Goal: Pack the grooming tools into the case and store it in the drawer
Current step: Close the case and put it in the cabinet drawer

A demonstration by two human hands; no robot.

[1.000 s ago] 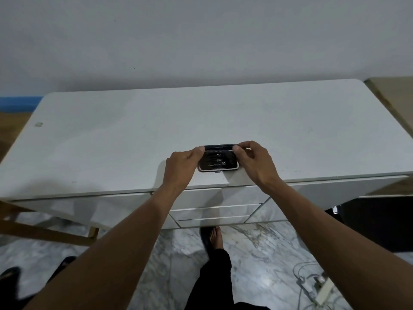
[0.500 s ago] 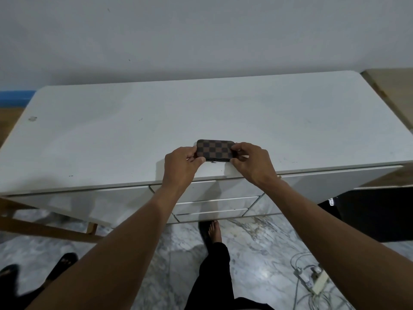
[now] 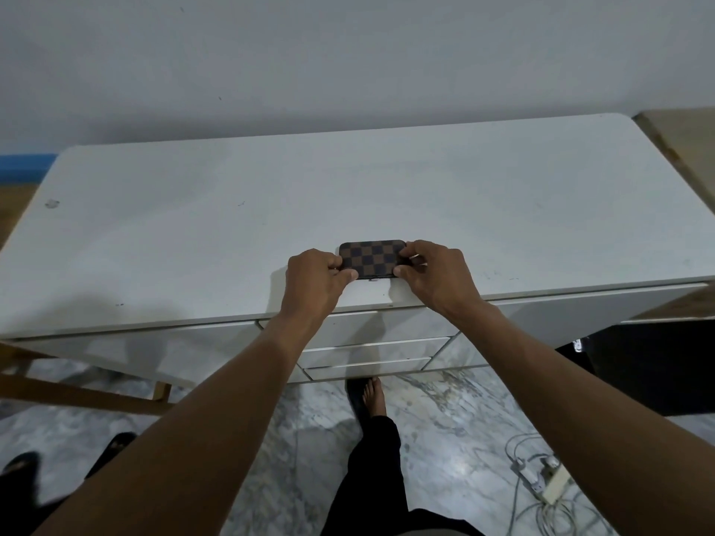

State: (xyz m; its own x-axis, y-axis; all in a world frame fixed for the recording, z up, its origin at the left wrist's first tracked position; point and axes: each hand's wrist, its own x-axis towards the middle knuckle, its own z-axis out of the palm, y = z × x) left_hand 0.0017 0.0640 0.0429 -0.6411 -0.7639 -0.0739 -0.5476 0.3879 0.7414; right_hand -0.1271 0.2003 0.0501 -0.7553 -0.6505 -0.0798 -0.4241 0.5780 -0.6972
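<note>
Both hands are holding a small brown-and-black checkered rectangular case [image 3: 372, 259], shut, near the front edge of the white counter [image 3: 271, 210]: the left hand [image 3: 315, 278] is pinching its left end and the right hand [image 3: 435, 276] its right end, each grip closed on it with thumb at the near edge. Below the hands, three closed white drawer fronts [image 3: 373, 348] are stacked under the counter. A bare foot [image 3: 374, 398] is standing on the marble floor [image 3: 445, 415], with white cables and a power strip [image 3: 541, 481] lying to the right and a wooden frame [image 3: 77, 396] at the left.

left hand [image 3: 315, 282]: fingers pinching | right hand [image 3: 435, 278]: fingers pinching | arms outstretched
</note>
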